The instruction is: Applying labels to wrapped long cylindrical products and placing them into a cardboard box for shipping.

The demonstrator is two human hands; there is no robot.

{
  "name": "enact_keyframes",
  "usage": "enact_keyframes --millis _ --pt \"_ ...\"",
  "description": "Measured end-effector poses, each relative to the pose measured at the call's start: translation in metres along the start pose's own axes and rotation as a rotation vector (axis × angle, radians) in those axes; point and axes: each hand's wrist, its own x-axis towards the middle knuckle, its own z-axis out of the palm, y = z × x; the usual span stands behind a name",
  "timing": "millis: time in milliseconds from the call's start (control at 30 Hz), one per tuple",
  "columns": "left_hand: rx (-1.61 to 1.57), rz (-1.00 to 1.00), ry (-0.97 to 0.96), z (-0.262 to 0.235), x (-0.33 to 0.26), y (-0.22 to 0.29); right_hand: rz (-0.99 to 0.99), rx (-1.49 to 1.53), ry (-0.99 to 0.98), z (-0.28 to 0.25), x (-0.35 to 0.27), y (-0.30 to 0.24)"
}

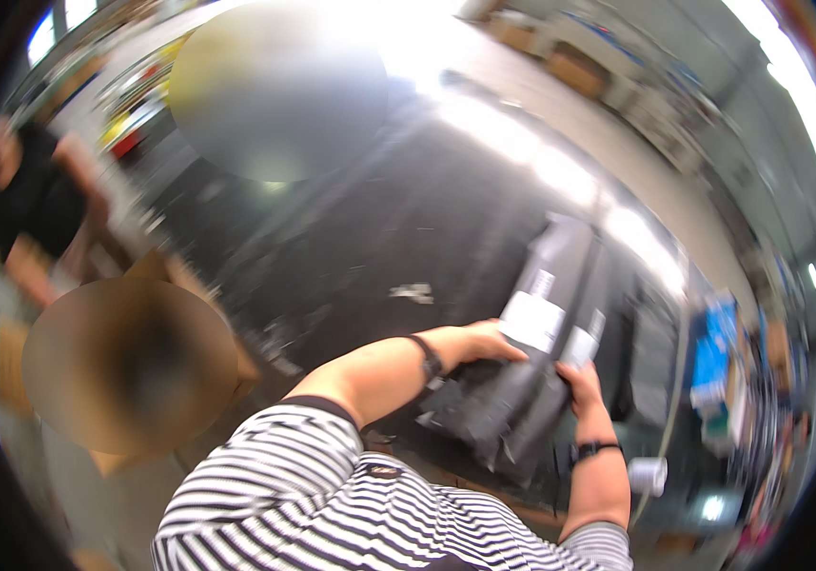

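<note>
Striped shirt (332,495) fills the near edge and hides the lower forearms; both hands clamp a dark grey plastic-wrapped parcel (522,381) with white labels: left hand (470,344) flat on its upper side, right hand (581,385) gripping its right edge, fingertips partly hidden behind the wrap. Heavy blur and glare: the dark table (379,247) beyond the grip is hard to read, and its far edge washes out. Open dark surface lies left of the grip; a white roll (648,474) sits just right of the right wrist.

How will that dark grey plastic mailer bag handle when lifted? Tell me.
The grey mailer bag is probably floppy: its lower end crumples between the left hand and right hand. Likely slippery, given the glossy film. It seems bulky rather than heavy, but weight cannot be judged.
</note>
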Motion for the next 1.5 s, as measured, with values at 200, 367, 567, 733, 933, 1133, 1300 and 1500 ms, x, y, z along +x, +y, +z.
enact_keyframes --millis 200,367,567,733,933,1133,1300,1500 --pt "0.220 -0.133 0.281 0.032 -0.057 0.056 0.021 0.190 -0.243 0.010 -0.009 -0.065" --pt "0.209 0.104 0.670 0.074 -0.127 0.121 -0.006 -0.032 -0.492 0.050 -0.017 -0.178" --pt "0.156 0.523 1.173 0.124 -0.226 0.168 -0.084 -0.215 -0.900 0.153 -0.031 -0.282" --pt "0.200 0.602 1.545 0.143 -0.337 0.189 -0.132 -0.488 -1.207 0.325 -0.112 -0.358" --pt "0.000 0.674 1.819 0.114 -0.423 0.137 -0.081 -0.724 -1.543 0.517 -0.172 -0.328" --pt "-0.205 0.688 2.051 0.095 -0.473 0.101 -0.232 -1.049 -1.720 0.634 -0.210 -0.267" --pt "-0.331 -0.017 2.004 -0.008 -0.478 0.037 -0.853 -1.358 -1.632 0.716 -0.167 -0.205" --pt "-0.031 -0.561 1.509 -0.062 -0.578 -0.067 -1.004 -1.884 -1.566 0.670 -0.223 -0.040"
